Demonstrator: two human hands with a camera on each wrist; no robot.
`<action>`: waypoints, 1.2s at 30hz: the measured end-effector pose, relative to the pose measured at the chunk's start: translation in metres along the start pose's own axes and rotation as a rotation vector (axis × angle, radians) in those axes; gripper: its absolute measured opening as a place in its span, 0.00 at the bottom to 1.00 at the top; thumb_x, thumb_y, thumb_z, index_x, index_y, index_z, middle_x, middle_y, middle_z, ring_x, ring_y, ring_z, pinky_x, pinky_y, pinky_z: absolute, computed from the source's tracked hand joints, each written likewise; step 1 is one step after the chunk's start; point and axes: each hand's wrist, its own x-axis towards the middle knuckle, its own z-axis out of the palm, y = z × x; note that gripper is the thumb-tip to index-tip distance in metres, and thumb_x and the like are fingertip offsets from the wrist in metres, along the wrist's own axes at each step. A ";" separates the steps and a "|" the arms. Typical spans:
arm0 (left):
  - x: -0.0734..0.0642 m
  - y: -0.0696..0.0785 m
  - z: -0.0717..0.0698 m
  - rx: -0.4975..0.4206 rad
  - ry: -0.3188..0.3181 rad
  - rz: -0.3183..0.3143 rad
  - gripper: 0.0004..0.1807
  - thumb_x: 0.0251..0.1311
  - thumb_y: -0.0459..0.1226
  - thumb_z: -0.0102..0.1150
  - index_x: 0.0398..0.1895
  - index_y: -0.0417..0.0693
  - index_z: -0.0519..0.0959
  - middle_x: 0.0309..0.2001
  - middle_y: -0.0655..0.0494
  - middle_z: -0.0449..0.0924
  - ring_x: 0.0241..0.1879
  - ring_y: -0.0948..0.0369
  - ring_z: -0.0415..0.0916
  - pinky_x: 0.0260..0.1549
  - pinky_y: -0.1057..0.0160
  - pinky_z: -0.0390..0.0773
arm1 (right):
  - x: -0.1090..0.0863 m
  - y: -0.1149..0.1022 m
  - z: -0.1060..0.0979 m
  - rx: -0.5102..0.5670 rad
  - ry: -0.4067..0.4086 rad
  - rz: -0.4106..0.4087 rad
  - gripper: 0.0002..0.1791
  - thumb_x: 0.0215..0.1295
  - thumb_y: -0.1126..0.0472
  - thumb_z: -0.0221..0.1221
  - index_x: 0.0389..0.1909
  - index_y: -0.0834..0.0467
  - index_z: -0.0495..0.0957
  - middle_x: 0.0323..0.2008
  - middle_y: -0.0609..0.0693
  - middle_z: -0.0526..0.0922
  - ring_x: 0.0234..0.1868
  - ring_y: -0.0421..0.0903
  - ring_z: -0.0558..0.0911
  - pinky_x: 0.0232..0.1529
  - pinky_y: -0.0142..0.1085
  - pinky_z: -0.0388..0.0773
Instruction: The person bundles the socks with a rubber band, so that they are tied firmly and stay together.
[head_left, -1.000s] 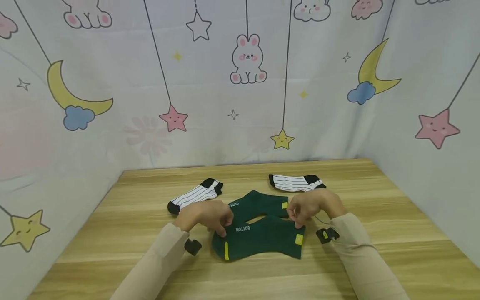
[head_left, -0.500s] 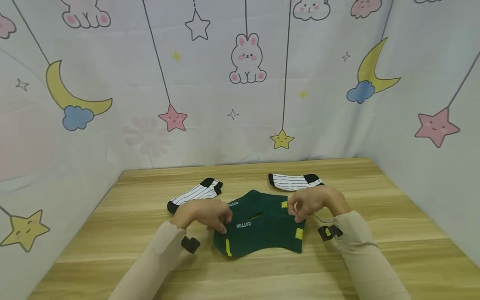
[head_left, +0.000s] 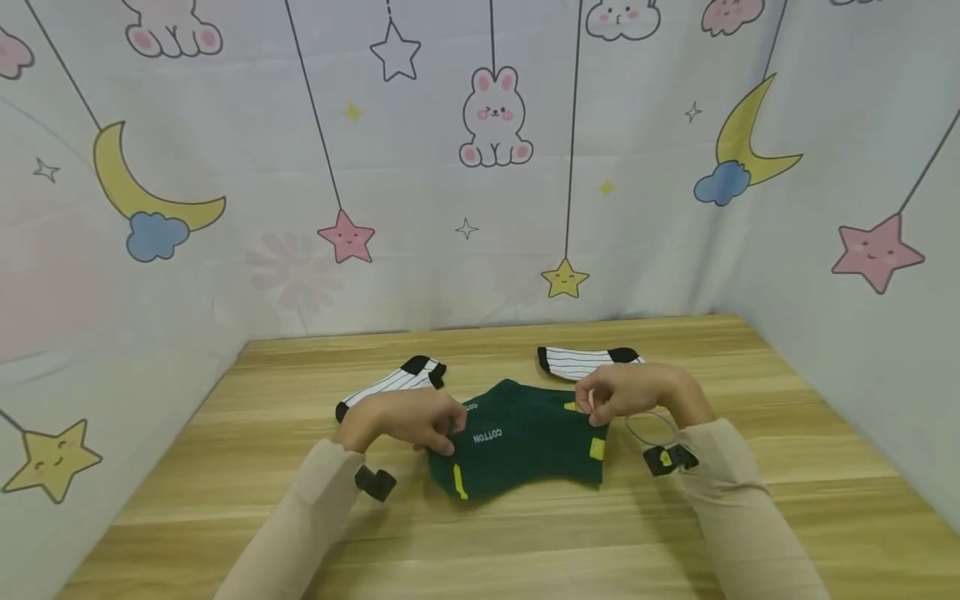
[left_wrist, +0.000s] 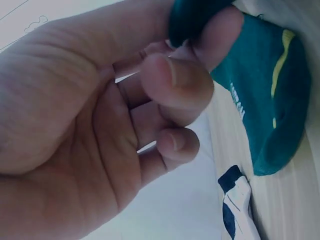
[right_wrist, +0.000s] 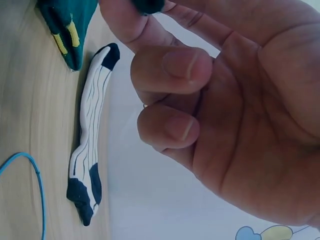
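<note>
A dark green sock with "COTTON" lettering and yellow marks is stretched sideways between both hands, its lower edge hanging toward me. My left hand pinches its upper edge near the toe between thumb and forefinger. At the cuff end, my right hand pinches the sock's upper corner. A matching green sock lies behind, mostly covered by the held one in the head view. The left wrist view shows that rear sock's toe on the table; the right wrist view shows its yellow-marked cuff.
Two white striped socks with black ends lie farther back, one at left, one at right partly behind my right hand. Black devices hang at the left wrist and right wrist. A printed curtain backs the wooden table.
Both hands have lifted the near green sock and moved it slightly away from me, so it now overlaps the rear sock. The gap between the two socks has closed from view.
</note>
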 end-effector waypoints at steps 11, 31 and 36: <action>-0.012 0.000 -0.010 -0.095 0.116 0.045 0.07 0.66 0.33 0.63 0.42 0.48 0.74 0.24 0.57 0.80 0.19 0.59 0.74 0.25 0.61 0.80 | -0.011 0.004 -0.005 0.040 0.101 -0.024 0.04 0.69 0.64 0.61 0.35 0.57 0.74 0.27 0.45 0.74 0.28 0.41 0.70 0.33 0.36 0.67; -0.013 -0.007 -0.012 0.022 0.273 0.037 0.06 0.69 0.35 0.59 0.46 0.49 0.75 0.30 0.62 0.79 0.27 0.66 0.74 0.31 0.65 0.75 | -0.007 0.006 -0.006 0.024 0.362 -0.081 0.03 0.72 0.63 0.59 0.41 0.60 0.79 0.31 0.51 0.81 0.31 0.46 0.76 0.32 0.36 0.74; -0.012 -0.010 -0.013 0.028 0.304 0.014 0.07 0.69 0.35 0.60 0.47 0.49 0.75 0.31 0.62 0.79 0.29 0.66 0.75 0.33 0.65 0.76 | -0.004 0.006 -0.006 -0.002 0.416 -0.058 0.03 0.72 0.64 0.59 0.41 0.59 0.76 0.31 0.54 0.81 0.30 0.46 0.75 0.31 0.37 0.73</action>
